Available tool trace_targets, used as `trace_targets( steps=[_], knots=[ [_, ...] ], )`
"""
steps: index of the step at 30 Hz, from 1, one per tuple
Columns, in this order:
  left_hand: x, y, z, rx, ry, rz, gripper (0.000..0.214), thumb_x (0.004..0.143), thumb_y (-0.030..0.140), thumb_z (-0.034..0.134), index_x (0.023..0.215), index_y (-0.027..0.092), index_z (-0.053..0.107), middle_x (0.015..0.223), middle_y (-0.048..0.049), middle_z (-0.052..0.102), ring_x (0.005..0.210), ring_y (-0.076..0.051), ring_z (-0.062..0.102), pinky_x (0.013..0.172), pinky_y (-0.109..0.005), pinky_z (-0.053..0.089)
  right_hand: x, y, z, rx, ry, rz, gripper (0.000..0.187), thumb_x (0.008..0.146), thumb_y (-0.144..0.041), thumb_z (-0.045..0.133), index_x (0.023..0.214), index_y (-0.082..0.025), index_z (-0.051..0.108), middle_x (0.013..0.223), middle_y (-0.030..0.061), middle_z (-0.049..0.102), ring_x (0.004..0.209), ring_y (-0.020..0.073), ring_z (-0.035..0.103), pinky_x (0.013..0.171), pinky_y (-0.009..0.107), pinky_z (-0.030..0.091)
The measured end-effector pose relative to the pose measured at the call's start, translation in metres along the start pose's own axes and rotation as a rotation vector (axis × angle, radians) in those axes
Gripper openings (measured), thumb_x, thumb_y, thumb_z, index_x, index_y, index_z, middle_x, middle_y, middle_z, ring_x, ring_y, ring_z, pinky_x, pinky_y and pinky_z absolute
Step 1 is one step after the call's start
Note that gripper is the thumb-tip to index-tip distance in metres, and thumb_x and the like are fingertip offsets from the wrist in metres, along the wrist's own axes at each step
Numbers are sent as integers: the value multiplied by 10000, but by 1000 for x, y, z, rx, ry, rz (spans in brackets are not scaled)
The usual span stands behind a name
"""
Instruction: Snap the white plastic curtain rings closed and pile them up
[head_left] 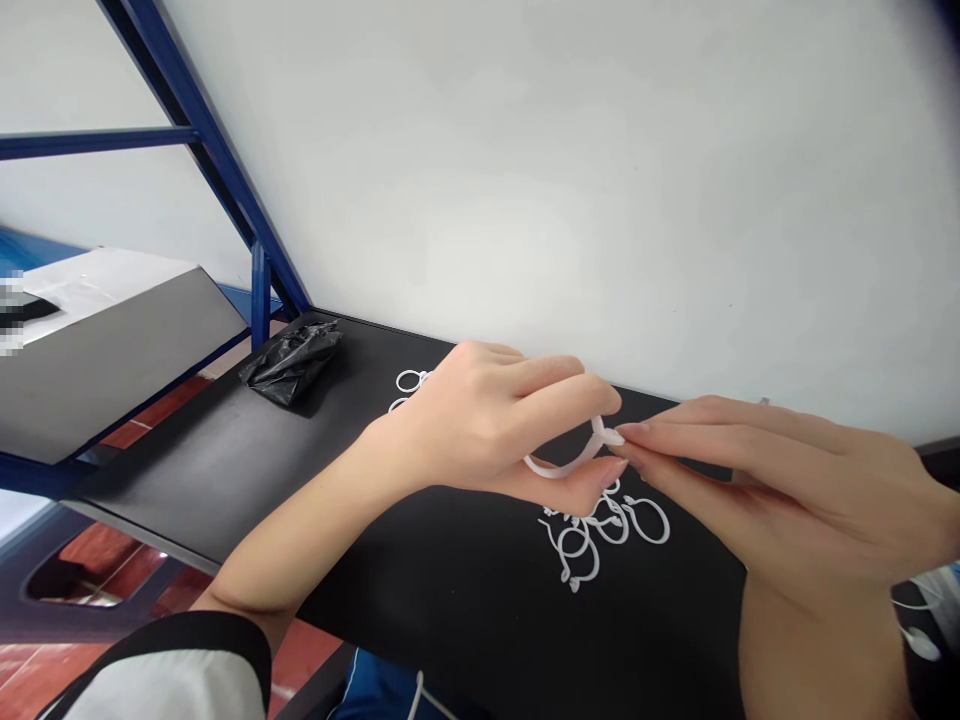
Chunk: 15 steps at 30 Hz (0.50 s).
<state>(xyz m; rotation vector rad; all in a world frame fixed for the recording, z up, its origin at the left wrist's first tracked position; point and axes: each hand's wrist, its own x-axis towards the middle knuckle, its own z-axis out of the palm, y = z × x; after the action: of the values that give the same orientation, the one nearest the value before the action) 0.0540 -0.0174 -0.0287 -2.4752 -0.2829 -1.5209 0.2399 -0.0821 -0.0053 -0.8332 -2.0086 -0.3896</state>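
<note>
1. The left hand (480, 420) clasps a white plastic loop tie (570, 465) between thumb and fingers, the loop lying crosswise.
2. The right hand (795, 490) pinches its tab end, nearer the fingertips (630, 432).
3. Loose white loops (607, 530) lie just below, on the black tabletop (450, 590); a crumpled black plastic bag (291, 362) sits well apart.

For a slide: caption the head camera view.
Left hand and right hand pinch a white plastic ring above more rings.

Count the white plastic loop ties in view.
At least 7: one tie pinched between the left hand and right hand, two ties on the black tabletop beyond the left hand, at least four ties tangled below the held one. More may be hidden under the hands.
</note>
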Motion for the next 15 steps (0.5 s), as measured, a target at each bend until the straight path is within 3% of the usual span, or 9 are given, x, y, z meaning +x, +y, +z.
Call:
trace_targets(
  steps=[4,15],
  knots=[
    [0,0,0,-6,-1,0,147,811,303,533,777,165,570,536,82,461,429,-53,269,390,-213,242,-2,2,0,35,9,-28,147,776,-58,736,759,-195,687,639,-13,715,514,81,641,523,157,566],
    [0,0,1,-11,1,-3,149,822,313,527,784,172,558,537,80,469,423,-53,270,389,-213,242,2,1,-2,-29,-8,-30,160,830,-137,699,715,-248,703,632,-31,728,456,94,632,467,185,584]
  ],
)
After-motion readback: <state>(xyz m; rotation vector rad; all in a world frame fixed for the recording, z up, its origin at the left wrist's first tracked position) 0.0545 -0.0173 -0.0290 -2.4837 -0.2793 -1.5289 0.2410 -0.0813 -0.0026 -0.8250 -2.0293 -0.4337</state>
